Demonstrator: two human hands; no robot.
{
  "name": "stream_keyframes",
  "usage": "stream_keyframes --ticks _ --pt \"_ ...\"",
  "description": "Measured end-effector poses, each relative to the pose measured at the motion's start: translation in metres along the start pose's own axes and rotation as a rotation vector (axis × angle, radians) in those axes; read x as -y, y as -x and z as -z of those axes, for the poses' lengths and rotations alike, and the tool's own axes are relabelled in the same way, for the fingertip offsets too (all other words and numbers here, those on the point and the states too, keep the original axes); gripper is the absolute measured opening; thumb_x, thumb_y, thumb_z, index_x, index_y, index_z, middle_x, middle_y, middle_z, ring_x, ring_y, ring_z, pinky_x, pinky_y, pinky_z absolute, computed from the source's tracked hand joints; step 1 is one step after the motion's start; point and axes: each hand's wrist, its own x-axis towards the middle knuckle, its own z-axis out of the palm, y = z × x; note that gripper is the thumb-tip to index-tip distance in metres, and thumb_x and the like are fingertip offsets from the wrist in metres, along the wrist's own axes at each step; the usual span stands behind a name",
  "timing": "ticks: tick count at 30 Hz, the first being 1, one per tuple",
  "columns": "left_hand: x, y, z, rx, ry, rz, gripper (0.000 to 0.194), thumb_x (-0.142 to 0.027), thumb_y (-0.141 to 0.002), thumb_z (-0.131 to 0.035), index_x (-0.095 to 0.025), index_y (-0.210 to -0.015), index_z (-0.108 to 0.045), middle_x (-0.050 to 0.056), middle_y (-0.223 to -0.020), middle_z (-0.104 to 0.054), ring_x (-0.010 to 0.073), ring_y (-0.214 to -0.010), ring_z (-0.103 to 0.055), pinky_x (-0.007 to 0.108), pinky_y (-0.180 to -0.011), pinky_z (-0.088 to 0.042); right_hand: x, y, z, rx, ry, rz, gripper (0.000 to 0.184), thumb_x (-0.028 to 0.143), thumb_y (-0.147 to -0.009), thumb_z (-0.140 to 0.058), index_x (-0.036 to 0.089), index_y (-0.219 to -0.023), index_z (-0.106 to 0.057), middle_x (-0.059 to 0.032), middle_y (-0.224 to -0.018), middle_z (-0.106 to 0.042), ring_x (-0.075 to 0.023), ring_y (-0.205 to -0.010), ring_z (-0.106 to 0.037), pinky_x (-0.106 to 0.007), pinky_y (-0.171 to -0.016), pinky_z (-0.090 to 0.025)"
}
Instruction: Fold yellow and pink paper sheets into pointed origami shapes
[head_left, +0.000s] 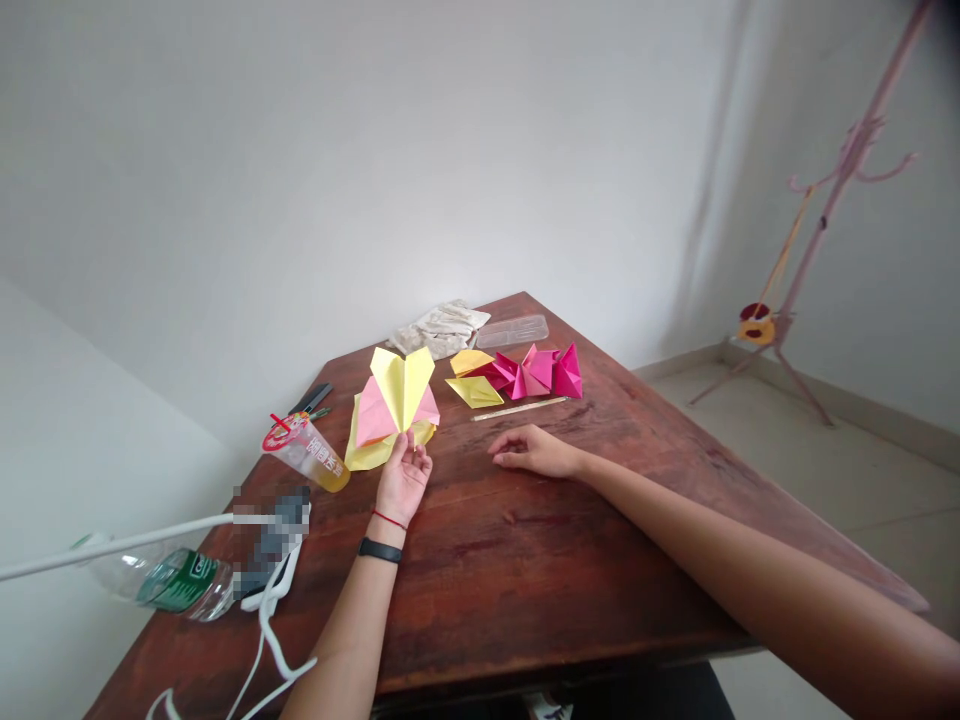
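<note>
- A folded yellow-and-pink paper form [394, 410] is held upright at the left of the table, its lower yellow layer spread towards the tabletop.
- The fingers of the left hand [403, 478] are set against its lower edge; whether it is firmly pinched cannot be told.
- The right hand [534, 452] is laid on the wooden table [517, 590], loosely curled around nothing.
- Folded magenta paper units [536, 372] and yellow folded paper pieces [474, 392] are lined up beyond a thin wooden stick [519, 408].
- A clear plastic box [512, 331] and a crumpled plastic bag [439, 328] are placed at the far end.
- A plastic cup [306, 455] is laid on its side just left of the form.
</note>
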Motion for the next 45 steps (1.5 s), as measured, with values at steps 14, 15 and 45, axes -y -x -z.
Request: stream_keyframes --ticks 14,15,45 --pt "0.027 0.007 -0.006 0.144 -0.805 -0.479 0.02 -0.038 -0.078 -0.078 -0.02 -0.076 -0.069 0.007 -0.088 -0.077 0.0232 -0.086 -0.072 0.038 -0.087 -0.056 0.001 0.002 -0.002 0.01 0.116 0.059 0.03 0.041 -0.082 -0.073 0.016 -0.097 -0.08 -0.0077 -0.093 -0.08 -0.0233 -0.083 -0.072 -0.032 -0.077 -0.055" --pt "0.029 0.007 -0.007 0.184 -0.858 -0.491 0.018 -0.036 -0.079 -0.077 -0.02 -0.074 -0.069 0.006 -0.087 -0.077 0.0237 -0.087 -0.072 0.039 -0.088 -0.056 0.0 0.001 -0.002 0.006 0.118 0.063 0.029 0.041 -0.081 -0.073 0.017 -0.097 -0.08 -0.0074 -0.092 -0.08 -0.0232 -0.083 -0.072 -0.032 -0.077 -0.055" --pt "0.036 -0.001 -0.034 0.618 -1.313 -0.806 0.016 -0.025 -0.095 -0.062 -0.023 -0.107 -0.073 0.009 -0.109 -0.071 0.0266 -0.106 -0.064 0.041 -0.096 -0.05 0.001 0.003 -0.002 0.017 0.25 0.108 0.024 0.034 -0.086 -0.066 0.016 -0.093 -0.081 -0.0064 -0.09 -0.079 -0.022 -0.082 -0.069 -0.031 -0.077 -0.053"
